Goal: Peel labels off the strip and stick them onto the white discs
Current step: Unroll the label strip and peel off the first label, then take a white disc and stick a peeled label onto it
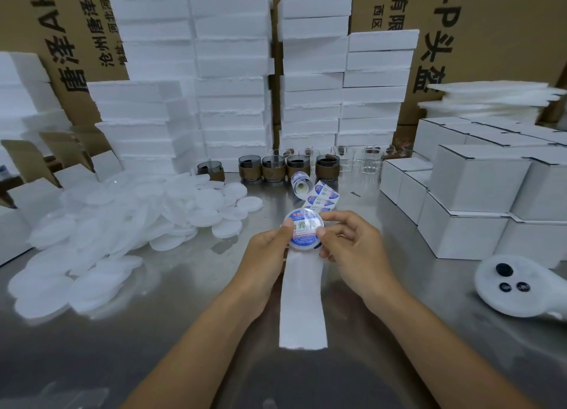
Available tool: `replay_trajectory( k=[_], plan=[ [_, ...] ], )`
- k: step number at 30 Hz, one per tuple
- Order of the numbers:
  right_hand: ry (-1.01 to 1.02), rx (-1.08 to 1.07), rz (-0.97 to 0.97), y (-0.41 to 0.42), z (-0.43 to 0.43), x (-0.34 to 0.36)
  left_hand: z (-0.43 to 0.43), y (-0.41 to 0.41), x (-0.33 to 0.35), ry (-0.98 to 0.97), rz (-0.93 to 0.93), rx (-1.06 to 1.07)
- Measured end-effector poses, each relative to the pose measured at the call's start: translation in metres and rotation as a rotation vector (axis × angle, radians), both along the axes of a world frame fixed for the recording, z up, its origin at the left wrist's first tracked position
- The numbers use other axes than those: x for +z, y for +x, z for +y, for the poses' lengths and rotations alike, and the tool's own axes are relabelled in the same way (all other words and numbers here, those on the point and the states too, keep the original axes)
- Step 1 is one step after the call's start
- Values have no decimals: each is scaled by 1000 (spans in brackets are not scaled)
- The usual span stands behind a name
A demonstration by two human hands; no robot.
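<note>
Both hands hold one white disc (303, 231) above the table centre; a round blue and white label covers its face. My left hand (270, 249) grips its left edge with the thumb on the label. My right hand (349, 243) holds its right edge, thumb pressing the label. The label strip (319, 198) runs from a small roll (300, 183) behind the disc. Its bare white backing (302, 304) lies flat toward me, between my forearms. A big pile of plain white discs (122, 221) is spread on the left.
The steel table (184, 316) carries stacks of white foam blocks (230, 86) at the back, glass cups (273, 167) in a row, white cartons (472, 200) on the right, a white controller (518, 286) at right front, and open cardboard boxes (46, 169) at left.
</note>
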State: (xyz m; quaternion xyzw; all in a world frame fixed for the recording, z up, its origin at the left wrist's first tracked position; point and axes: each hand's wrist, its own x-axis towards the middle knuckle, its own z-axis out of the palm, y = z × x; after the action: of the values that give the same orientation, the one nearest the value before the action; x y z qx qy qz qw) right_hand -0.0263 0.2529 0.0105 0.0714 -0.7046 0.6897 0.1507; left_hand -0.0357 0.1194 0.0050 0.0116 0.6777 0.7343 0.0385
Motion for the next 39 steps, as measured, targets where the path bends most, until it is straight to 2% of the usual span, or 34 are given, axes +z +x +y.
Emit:
replay_trajectory(
  k=[5,9,14,19,25,29,33,36,39],
  plan=[
    [106,-13,24,1,0,0,-2,2,1,-76,18,17],
    [17,-60,-22,-6,10,4,-4,-1,0,-163,117,54],
    [-73,-303,-107,-17,39,4,-12,-4,-4,-397,213,125],
    [61,-533,-237,-36,64,-11,-13,-1,-9,-621,299,27],
    [-49,-545,-397,-63,79,-7,-14,0,-13,-765,335,-77],
    [49,-538,-487,-73,85,-4,-15,-2,-15,-850,370,-107],
    [98,-571,-375,-65,76,-7,-15,-2,-14,-824,402,-102],
    [213,-570,-190,-45,60,-8,-17,-7,-13,-725,386,30],
    [308,-447,-10,-24,44,-12,-26,-17,-11,-658,391,203]
  ],
)
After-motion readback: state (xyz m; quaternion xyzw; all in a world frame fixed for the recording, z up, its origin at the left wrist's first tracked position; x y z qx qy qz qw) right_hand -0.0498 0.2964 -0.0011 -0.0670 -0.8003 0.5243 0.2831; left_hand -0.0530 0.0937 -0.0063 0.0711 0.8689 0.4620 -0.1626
